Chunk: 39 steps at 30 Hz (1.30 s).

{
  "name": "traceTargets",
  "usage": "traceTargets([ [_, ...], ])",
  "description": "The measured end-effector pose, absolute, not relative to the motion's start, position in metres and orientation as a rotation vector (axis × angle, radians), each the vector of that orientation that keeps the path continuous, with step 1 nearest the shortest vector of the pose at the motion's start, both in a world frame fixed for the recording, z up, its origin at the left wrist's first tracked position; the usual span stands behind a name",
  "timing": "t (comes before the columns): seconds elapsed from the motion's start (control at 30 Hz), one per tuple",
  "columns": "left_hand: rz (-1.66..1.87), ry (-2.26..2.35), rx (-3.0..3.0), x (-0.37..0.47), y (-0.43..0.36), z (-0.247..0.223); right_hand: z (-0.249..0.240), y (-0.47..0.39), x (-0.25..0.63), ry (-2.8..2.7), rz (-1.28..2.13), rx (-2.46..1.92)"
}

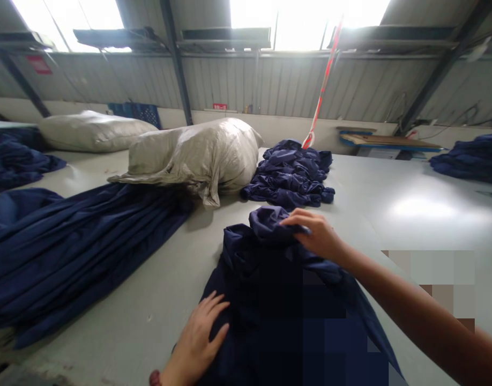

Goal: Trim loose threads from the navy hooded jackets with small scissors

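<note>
Cloth (246,292) pinched in the right hand (316,233), left hand (201,332) resting open

The right hand has its fingers closed on a puffed fold at the far edge of the navy cloth, fingertips over the top. The left hand is unclenched, palm down on the near left side of the same piece, fingers slightly parted and thumb apart. A dark red bracelet (155,378) circles that wrist.

The fabric looks thin and smooth, with a faint sheen along its creases. It lies on the pale, smooth table (157,300) directly before the person, bunched into rounded folds at the far end and flatter toward the body, where it goes almost black; blocky blurring hides part of its right side.

Just beyond sits a crumpled navy heap (294,166), beside a bulging, wrinkled beige sack (214,153). At left, a long navy length (81,252) runs in lengthwise pleats.
</note>
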<state>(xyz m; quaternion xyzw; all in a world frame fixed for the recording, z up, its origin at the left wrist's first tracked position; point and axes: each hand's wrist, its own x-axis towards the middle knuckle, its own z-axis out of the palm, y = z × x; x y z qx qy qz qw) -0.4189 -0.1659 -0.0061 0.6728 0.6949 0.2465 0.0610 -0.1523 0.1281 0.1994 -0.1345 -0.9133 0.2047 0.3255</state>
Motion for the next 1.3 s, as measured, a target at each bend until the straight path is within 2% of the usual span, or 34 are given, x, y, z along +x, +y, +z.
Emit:
traceTargets([
  [0.17,0.771,2.041,2.025,-0.418,-0.169,-0.006,0.125,0.021,-0.104,-2.720,0.343,-0.262],
  [0.33,0.797,2.015,2.031,-0.418,-0.170,-0.007,0.076,0.000,-0.090,-2.907,0.259,-0.427],
  [0.87,0.795,2.055,2.021,-0.414,-0.172,-0.012,0.055,-0.013,-0.092,-3.011,0.374,-0.643],
  [1.07,0.888,2.026,1.930,-0.416,-0.181,0.006,0.064,-0.020,-0.090,-2.931,0.395,-0.621],
  [1.2,0.793,1.916,1.967,-0.434,-0.208,0.025,0.071,-0.023,-0.046,-2.703,0.330,-0.627],
  [1.3,0.606,1.817,1.969,-0.449,-0.235,0.035,0.056,-0.024,0.020,-2.568,0.220,-0.767],
])
